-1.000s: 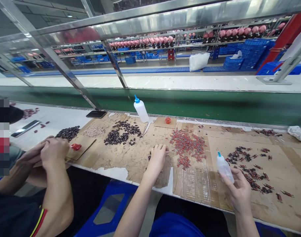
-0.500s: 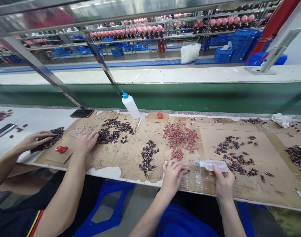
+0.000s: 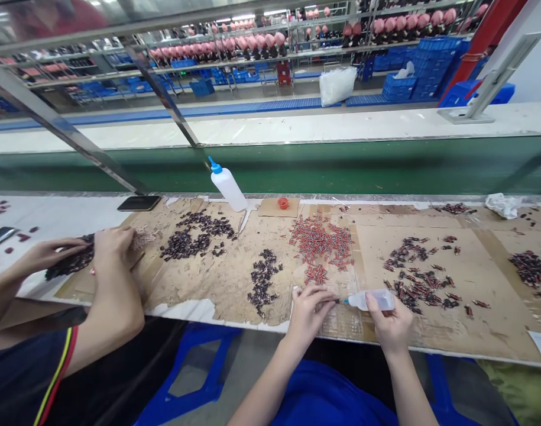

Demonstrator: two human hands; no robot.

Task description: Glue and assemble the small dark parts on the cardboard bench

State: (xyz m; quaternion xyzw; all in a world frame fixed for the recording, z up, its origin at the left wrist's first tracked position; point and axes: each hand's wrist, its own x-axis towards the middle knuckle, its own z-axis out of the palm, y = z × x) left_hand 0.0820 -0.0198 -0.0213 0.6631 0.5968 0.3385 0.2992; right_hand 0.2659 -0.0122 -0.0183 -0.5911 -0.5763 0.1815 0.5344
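Head view: two bare hands at work above a cardboard-covered bench, the cardboard (image 3: 235, 275) worn and torn along its near edge.
Left hand (image 3: 310, 310): fingertips closed on a small dark piece (image 3: 336, 301), much of it hidden by the fingers.
Right hand (image 3: 392, 325): gripping a squeeze bottle (image 3: 376, 300), tilted nearly level, nozzle toward the left hand.
Blue nozzle (image 3: 346, 301): at the dark piece; whether the two touch cannot be told.
Red parts (image 3: 321, 242): a loose heap beyond the left hand.
Dark parts (image 3: 263, 281): a smaller heap to the left of that hand.
Red-and-dark pieces (image 3: 423, 284): scattered beyond and to the right of the right hand.
Second bottle (image 3: 228, 189): leaning slightly at the bench's far edge, blue-capped.
Red cup (image 3: 283, 203): near the far edge, right of the second bottle.
Co-worker's hand (image 3: 113, 242): at far left, near another dark heap (image 3: 68, 260).
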